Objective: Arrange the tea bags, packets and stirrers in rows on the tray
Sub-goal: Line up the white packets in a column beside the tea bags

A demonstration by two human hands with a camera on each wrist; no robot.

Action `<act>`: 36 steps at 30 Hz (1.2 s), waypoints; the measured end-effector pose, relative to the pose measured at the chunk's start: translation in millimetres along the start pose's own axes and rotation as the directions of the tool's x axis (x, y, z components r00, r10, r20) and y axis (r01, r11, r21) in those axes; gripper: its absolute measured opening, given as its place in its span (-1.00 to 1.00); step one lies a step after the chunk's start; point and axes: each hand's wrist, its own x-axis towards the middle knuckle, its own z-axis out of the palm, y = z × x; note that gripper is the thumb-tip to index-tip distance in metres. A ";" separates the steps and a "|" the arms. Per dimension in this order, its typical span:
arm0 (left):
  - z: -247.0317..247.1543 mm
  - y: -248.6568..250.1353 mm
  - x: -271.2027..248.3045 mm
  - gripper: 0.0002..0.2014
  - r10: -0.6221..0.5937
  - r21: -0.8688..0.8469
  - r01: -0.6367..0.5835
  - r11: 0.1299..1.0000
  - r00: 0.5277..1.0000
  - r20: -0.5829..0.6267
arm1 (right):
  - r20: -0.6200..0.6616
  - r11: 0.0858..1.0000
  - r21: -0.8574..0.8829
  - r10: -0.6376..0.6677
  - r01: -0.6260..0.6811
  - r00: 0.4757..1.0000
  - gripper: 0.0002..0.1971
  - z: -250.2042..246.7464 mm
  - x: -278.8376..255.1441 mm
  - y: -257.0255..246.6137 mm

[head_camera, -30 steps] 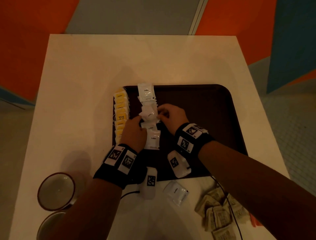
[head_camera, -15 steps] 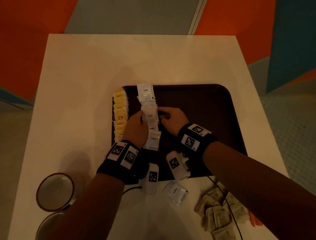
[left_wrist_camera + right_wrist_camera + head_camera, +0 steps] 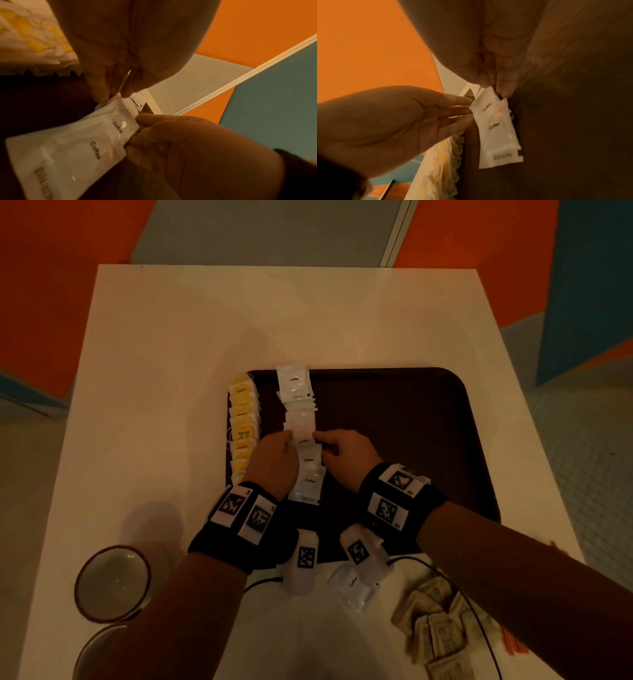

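A dark brown tray [image 3: 394, 440] lies on the white table. Yellow tea bags [image 3: 243, 426] form a column along its left edge. Beside them runs a column of overlapping white coffee packets [image 3: 301, 419]. My left hand [image 3: 286, 436] touches the left side of that column with straight fingers. My right hand [image 3: 322, 443] meets the right side with loosely bent fingers. In the left wrist view my left fingertips [image 3: 101, 94] rest on a packet's top edge [image 3: 85, 148]. In the right wrist view the right fingertips [image 3: 505, 92] touch the packets [image 3: 498, 129].
One loose coffee packet [image 3: 352, 587] lies on the table near the tray's front edge. A heap of brown packets [image 3: 438, 628] and orange stirrers [image 3: 513, 645] sit at the front right. Two cups [image 3: 113, 580] stand front left. The tray's right half is bare.
A coffee packet that lay crooked between my hands a second ago now lies in line with the column. Both hands have closed in against its sides.
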 end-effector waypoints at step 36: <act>-23.3 27.9 65.3 -0.55 -0.125 -0.386 0.103 0.917 0.992 -0.031 | -0.049 0.940 0.333 0.095 -0.074 0.994 -0.59 -25.7 62.3 -32.7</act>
